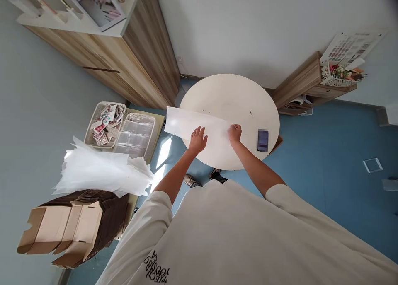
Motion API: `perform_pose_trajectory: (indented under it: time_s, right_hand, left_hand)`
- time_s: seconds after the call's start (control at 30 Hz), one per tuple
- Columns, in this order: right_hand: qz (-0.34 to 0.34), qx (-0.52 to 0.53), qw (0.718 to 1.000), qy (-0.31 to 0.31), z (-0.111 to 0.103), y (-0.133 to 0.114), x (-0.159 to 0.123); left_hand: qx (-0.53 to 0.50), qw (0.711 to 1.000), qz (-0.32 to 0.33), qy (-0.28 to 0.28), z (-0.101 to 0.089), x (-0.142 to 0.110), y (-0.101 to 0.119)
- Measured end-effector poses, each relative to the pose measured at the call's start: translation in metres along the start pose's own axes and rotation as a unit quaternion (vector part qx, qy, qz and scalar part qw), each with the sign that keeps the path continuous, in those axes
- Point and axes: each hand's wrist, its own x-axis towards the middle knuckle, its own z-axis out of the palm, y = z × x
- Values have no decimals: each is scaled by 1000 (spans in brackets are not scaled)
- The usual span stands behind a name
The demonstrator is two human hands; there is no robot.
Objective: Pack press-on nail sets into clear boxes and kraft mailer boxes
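A long white translucent sheet (178,121) lies across the round table, its left end sticking out past the table's edge. My left hand (198,140) rests on the sheet with fingers spread. At the sheet's right end, my right hand (235,133) is closed in a pinch on its edge. The fingertips of the right hand are partly hidden. A phone (263,140) lies on the table to the right of my right hand.
The round white table (230,84) stands by the wall. To the left are a stack of white sheets (99,171), flattened cardboard boxes (74,227), a basket of small packets (107,123) and a tray of clear plastic bags (135,131). Wooden cabinets (149,49) stand behind.
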Motion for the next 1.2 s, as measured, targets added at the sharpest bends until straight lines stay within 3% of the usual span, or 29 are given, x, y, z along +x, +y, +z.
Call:
perform_pose_trajectory:
  time_s: [0.17, 0.33, 0.47, 0.57, 0.67, 0.77, 1.0, 1.2]
  right_hand:
    - [97, -18, 995, 24, -15, 45, 32]
    - [179, -19, 983, 38, -23, 75, 46]
    - [148, -72, 986, 21, -30, 81, 45]
    - [64, -144, 987, 18, -34, 72, 38]
    - [-52, -181, 977, -105, -32, 56, 31]
    - [-100, -199, 958, -182, -21, 41, 29]
    - [-142, -295, 901, -286, 5, 30, 35]
    - [-95, -381, 855, -338, 0, 37, 39]
  left_hand:
    - [22, 998, -17, -54, 30, 26, 22]
    - [37, 994, -34, -95, 50, 42, 30]
    - [43, 987, -57, -144, 58, 50, 25]
    - [53, 978, -78, -185, 63, 55, 17]
    - [66, 969, -88, -220, 68, 59, 10]
    - [86, 965, -76, -236, 73, 62, 4]
    - [119, 965, 10, -235, 73, 79, -18]
    - [109, 969, 59, -212, 61, 103, -27]
